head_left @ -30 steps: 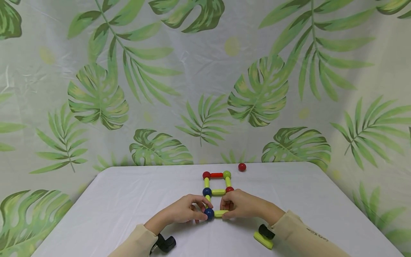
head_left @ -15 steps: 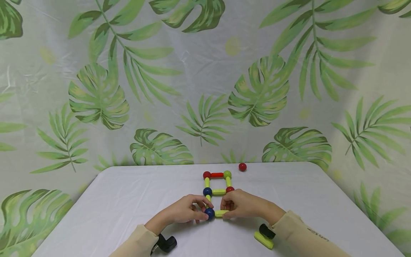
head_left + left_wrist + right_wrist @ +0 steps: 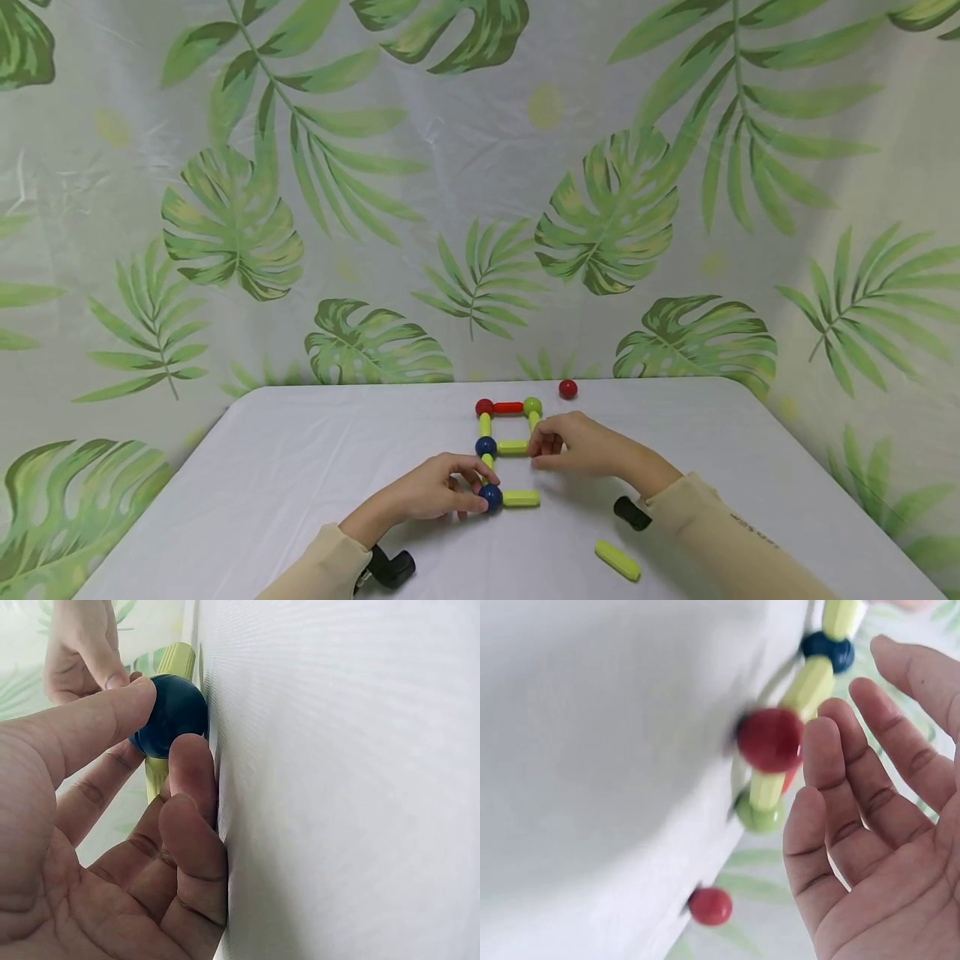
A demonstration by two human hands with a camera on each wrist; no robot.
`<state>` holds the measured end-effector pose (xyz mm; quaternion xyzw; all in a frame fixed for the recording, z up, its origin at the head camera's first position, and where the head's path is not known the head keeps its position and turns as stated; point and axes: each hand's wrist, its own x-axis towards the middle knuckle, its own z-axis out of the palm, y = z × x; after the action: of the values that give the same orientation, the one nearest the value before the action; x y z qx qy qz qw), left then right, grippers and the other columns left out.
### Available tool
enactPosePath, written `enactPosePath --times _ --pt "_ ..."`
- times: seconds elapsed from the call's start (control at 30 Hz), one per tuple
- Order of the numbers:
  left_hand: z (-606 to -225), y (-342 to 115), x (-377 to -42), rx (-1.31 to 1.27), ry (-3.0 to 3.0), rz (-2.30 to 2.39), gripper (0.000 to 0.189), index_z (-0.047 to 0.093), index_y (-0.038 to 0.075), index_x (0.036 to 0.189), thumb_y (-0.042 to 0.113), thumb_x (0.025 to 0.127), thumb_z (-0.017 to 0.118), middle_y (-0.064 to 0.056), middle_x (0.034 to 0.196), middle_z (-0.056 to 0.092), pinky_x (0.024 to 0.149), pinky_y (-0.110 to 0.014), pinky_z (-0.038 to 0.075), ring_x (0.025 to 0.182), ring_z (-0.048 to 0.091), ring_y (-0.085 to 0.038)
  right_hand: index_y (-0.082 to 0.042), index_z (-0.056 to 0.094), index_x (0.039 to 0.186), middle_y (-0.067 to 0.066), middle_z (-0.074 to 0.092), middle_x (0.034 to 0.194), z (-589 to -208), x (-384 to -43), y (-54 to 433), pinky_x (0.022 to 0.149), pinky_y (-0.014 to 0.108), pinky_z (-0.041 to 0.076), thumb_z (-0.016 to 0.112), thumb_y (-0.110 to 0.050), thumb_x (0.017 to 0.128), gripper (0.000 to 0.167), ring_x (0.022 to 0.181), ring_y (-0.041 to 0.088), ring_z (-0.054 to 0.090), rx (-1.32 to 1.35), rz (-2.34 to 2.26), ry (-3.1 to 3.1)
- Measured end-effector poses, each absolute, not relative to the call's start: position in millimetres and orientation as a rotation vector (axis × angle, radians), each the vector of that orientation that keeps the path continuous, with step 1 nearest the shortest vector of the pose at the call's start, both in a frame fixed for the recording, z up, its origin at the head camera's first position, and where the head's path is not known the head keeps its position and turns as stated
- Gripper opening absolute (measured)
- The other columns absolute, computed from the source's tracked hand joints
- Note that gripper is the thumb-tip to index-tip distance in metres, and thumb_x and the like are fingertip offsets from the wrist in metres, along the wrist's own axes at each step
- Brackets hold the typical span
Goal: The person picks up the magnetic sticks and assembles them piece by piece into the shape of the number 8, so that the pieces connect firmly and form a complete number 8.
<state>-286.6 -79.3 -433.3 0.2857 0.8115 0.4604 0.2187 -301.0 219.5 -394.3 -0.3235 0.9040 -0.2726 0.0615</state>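
Observation:
My left hand (image 3: 423, 490) pinches the near blue ball (image 3: 491, 497) between thumb and fingers; the left wrist view shows this blue ball (image 3: 177, 716) close to the white surface. A yellow-green rod (image 3: 521, 498) extends right from it, its other end free. Another rod leads back to a second blue ball (image 3: 486, 447), part of a ball-and-rod square. My right hand (image 3: 588, 446) hovers beside the square's right side, holding nothing, fingers loosely bent. In the head view it hides the square's red corner ball, which the right wrist view shows as a red ball (image 3: 771, 740) near the fingertips.
A loose red ball (image 3: 567, 389) lies near the table's far edge, right of the green ball (image 3: 532, 407). One loose yellow-green rod (image 3: 617, 560) rests at the front right. A patterned leaf curtain (image 3: 480, 192) hangs behind the white table (image 3: 315, 442).
My right hand has let go of the near yellow-green rod and moved away, back and to the right. My left hand stays on the blue ball.

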Motion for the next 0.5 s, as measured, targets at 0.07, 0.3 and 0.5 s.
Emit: enactPosePath --times 0.07,0.3,0.5 --pt "-433.5 -79.8 -286.7 0.790 2.250 1.276 0.024 0.076 0.019 0.122 0.016 0.099 0.079 -0.002 0.104 0.066 0.060 -0.027 0.047 0.068 0.063 -0.015 -0.017 0.075 0.103 -0.010 0.068 0.086 -393.9 -307.7 225.7 0.076 0.022 0.051 0.077 -0.022 0.100 0.006 0.080 0.002 0.059 -0.967 -0.817 2.782" --pt "-435.4 -79.8 -287.6 0.801 2.256 1.277 0.025 0.076 0.019 0.123 0.015 0.099 0.079 -0.002 0.104 0.066 0.060 -0.027 0.047 0.068 0.061 -0.015 -0.006 0.072 0.115 -0.001 0.067 0.091 -392.5 -332.5 252.1 0.079 0.030 0.053 0.078 -0.020 0.099 0.023 0.085 0.011 0.062 -0.823 -0.832 2.966" --pt "-438.1 -80.2 -288.8 0.795 2.249 1.285 0.024 0.076 0.021 0.122 0.015 0.099 0.079 -0.001 0.104 0.066 0.060 -0.026 0.047 0.067 0.061 -0.015 0.000 0.067 0.127 0.018 0.070 0.116 -399.2 -354.3 268.1 0.094 0.049 0.058 0.076 -0.017 0.100 0.033 0.102 0.029 0.068 -0.621 -0.881 3.026"
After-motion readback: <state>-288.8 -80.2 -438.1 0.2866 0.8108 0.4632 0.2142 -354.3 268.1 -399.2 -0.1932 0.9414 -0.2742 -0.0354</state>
